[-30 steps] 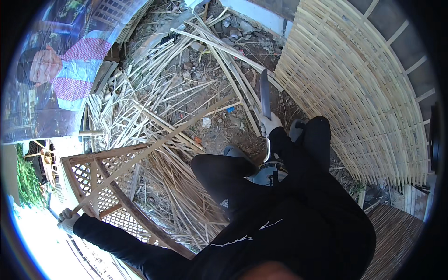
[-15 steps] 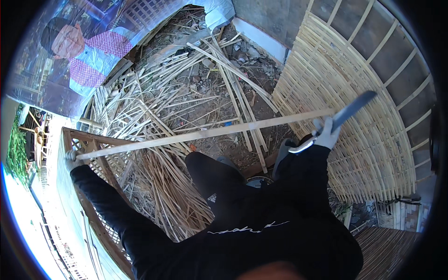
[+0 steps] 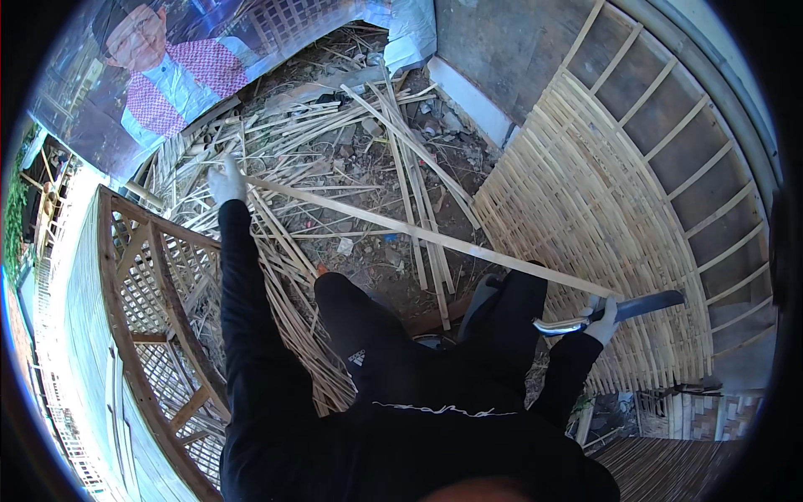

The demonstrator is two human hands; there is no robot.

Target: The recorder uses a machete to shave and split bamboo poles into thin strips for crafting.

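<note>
A long pale bamboo strip (image 3: 452,243) stretches across in front of me, over my knees. My left hand (image 3: 226,182), in a whitish glove, is closed around its left end, with the arm reaching far forward. On the right, my gloved right hand (image 3: 604,322) grips a machete (image 3: 652,304) with a dark blade and a shiny handle end. The strip's right end meets this same hand beside the blade; whether the fingers also pinch it I cannot tell. Beneath the right hand and blade lies a woven bamboo panel (image 3: 577,184).
Loose bamboo strips (image 3: 309,134) litter the dirt ground ahead, with a heap of thinner ones (image 3: 301,335) by my left leg. A wooden lattice frame (image 3: 159,276) stands at left. A printed banner (image 3: 276,33) hangs at the far left, and a grey wall (image 3: 502,50) rises behind.
My left hand has swung forward and right with its strip end, while my right hand with the machete has come nearer to me. The strip now slants down toward the right.
</note>
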